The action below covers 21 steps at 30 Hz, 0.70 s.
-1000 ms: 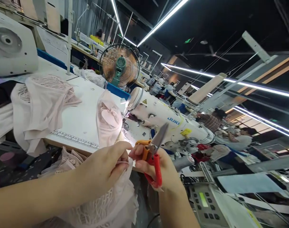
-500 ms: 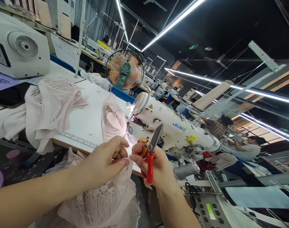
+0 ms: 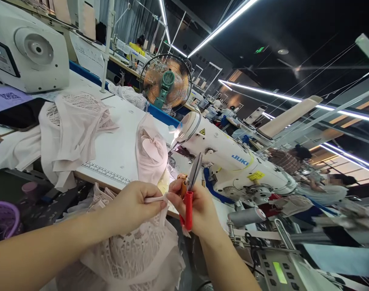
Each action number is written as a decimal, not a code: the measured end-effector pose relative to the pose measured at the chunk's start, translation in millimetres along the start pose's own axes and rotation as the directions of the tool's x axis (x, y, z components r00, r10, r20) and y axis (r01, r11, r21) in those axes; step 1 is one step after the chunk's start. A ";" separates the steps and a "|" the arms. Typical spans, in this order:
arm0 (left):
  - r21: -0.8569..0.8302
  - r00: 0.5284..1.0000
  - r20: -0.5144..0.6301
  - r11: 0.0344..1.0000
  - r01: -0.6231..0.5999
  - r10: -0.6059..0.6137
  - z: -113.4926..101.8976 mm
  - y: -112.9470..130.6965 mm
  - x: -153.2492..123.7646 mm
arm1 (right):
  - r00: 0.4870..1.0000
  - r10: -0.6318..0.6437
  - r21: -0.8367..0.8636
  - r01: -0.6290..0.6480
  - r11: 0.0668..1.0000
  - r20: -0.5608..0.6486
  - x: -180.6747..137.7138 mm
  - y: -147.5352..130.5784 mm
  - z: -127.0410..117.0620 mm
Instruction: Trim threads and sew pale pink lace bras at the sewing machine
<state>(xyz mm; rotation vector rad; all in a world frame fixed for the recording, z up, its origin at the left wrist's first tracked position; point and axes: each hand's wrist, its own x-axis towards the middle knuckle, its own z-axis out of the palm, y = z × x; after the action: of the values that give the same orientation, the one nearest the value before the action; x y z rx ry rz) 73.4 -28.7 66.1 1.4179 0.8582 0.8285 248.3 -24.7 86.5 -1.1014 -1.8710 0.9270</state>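
- Since a second earlier: red-handled thread snips (image 3: 189, 194) swung upright; narrow pale strap (image 3: 155, 199) was pulled taut.
- Left hand (image 3: 132, 208): fingers pinched shut on strap.
- Right hand (image 3: 199, 210): closed around snips, strap end at 9 o'clock.
- Pink lace garment (image 3: 132, 254): hung at 6 o'clock.
- White sewing machine (image 3: 233, 161): 1 o'clock.

- The right hand (image 3: 199, 210) turned the scissors (image 3: 189, 198) from a slant to nearly upright, and the blades swung left.
- The left hand (image 3: 132, 208) closed tighter: its fingers, spread earlier, curled onto a pale strap (image 3: 155, 199) pulled flat between both hands.
- The lace garment (image 3: 136, 254) bunched higher beneath the wrists.
- A purple basket (image 3: 2, 218) came into sight at the near left.
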 end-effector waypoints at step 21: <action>-0.023 0.936 0.168 0.948 0.319 -0.311 -20.5 -15.1 24.0 | 0.860 0.258 -0.295 -0.133 0.946 0.440 -32.6 40.4 -8.0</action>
<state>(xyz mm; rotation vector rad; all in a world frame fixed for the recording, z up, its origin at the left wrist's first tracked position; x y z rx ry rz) 66.2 2.2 51.3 1.2433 0.9032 0.4797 280.6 -38.0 47.4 -1.3289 -2.3628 1.1787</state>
